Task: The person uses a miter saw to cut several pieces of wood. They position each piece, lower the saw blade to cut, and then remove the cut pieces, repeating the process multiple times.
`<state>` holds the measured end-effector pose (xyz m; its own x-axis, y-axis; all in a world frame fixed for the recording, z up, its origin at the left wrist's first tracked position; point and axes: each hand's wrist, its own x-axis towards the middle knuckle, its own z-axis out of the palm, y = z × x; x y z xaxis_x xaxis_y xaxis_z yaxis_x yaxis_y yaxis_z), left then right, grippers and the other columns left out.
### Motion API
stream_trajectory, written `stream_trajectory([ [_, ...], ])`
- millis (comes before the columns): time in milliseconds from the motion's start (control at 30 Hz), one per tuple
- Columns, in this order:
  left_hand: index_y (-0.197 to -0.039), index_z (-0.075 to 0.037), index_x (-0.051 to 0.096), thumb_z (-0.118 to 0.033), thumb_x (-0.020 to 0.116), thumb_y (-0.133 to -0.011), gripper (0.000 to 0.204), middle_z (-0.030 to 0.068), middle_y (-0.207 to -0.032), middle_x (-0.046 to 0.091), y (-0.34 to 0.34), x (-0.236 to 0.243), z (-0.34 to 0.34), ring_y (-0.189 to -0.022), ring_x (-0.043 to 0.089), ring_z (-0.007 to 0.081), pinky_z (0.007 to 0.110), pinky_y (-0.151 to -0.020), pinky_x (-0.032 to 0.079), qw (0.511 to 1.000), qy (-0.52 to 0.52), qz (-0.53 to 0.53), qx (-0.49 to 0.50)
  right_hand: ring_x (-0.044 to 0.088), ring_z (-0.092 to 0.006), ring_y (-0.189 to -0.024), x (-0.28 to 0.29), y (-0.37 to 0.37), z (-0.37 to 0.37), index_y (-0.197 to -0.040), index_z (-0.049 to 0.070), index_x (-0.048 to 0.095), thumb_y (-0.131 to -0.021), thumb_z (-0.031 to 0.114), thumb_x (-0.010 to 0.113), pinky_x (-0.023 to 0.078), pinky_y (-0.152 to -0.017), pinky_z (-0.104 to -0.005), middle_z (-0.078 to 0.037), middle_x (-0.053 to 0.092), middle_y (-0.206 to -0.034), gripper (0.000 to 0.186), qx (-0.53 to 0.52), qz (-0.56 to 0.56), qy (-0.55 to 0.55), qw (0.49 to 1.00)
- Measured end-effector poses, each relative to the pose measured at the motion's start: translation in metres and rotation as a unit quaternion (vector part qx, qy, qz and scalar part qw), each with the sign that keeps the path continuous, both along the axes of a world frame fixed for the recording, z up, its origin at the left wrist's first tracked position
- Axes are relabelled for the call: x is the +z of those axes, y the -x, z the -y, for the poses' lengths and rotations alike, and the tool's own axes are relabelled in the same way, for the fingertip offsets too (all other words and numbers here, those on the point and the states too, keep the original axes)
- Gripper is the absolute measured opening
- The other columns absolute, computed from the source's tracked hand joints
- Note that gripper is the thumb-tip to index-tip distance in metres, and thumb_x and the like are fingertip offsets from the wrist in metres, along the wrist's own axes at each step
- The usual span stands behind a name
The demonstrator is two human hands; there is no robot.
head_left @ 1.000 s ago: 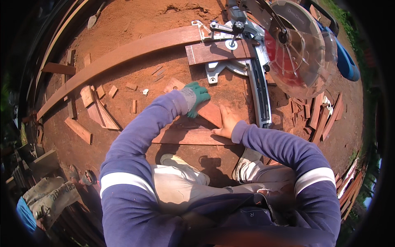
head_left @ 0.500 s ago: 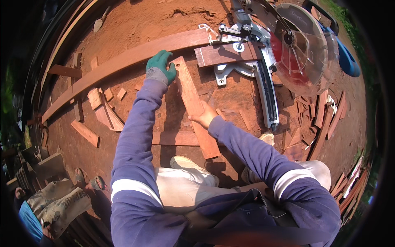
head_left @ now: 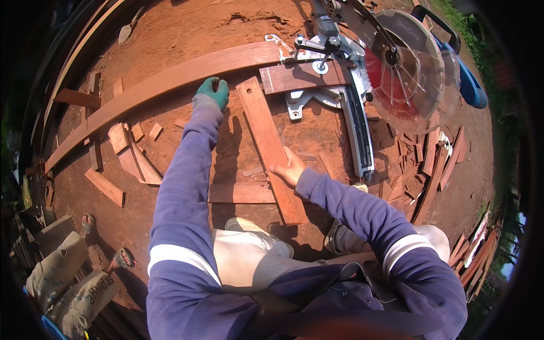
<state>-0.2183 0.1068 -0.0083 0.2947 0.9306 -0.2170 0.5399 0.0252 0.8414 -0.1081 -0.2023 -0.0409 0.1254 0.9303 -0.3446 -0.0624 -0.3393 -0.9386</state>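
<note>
My right hand (head_left: 289, 165) grips a long reddish board (head_left: 266, 147) with a hole near its far end, held diagonally across a horizontal board (head_left: 238, 192) on the ground. My green-gloved left hand (head_left: 212, 94) is just left of the held board's far end, apart from it, with fingers curled; whether anything is inside is hidden. Beyond them stands a miter saw (head_left: 396, 68) with a red blade under a clear guard, a short plank (head_left: 277, 80) clamped on its base. A long plank (head_left: 164, 79) runs leftward from the saw.
Offcuts lie left (head_left: 105, 187) and right (head_left: 433, 170) on the reddish dirt (head_left: 175, 28). A trowel (head_left: 127, 31) lies at the upper left. Another person's legs (head_left: 85, 294) and sandaled feet are at the lower left. More timber (head_left: 476, 255) is piled at the lower right.
Since a second ago the board has swung more lengthwise, its far end moving forward. My left hand has moved up-left and come away from it; my right hand has shifted left along with it.
</note>
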Motion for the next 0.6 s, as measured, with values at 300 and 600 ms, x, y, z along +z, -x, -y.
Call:
stream_trajectory([
  [300,-0.155,-0.005,0.038,-0.049,0.082,-0.077,0.1,0.025,-0.158,0.04,-0.067,-0.01,0.02,-0.144,0.043,0.0407,0.045,-0.12,0.037,0.921,-0.245,-0.126,-0.275,0.062,-0.0166,-0.095,0.094,-0.131,0.116,-0.16,0.013,0.029,-0.09,-0.004,0.052,0.054,-0.084,-0.0337,-0.009,0.062,-0.113,0.076,0.042,-0.027,0.209,0.977],
  [600,-0.157,-0.013,0.035,-0.048,0.092,-0.065,0.114,0.0193,-0.163,0.035,-0.115,-0.009,0.033,-0.145,0.042,0.0386,0.045,-0.119,0.039,0.88,-0.264,-0.236,-0.317,0.058,-0.014,-0.074,0.102,-0.106,0.15,-0.162,0.024,0.028,-0.087,-0.001,0.044,0.054,-0.067,-0.0315,-0.004,0.055,-0.096,0.08,-0.169,-0.122,0.24,0.948],
])
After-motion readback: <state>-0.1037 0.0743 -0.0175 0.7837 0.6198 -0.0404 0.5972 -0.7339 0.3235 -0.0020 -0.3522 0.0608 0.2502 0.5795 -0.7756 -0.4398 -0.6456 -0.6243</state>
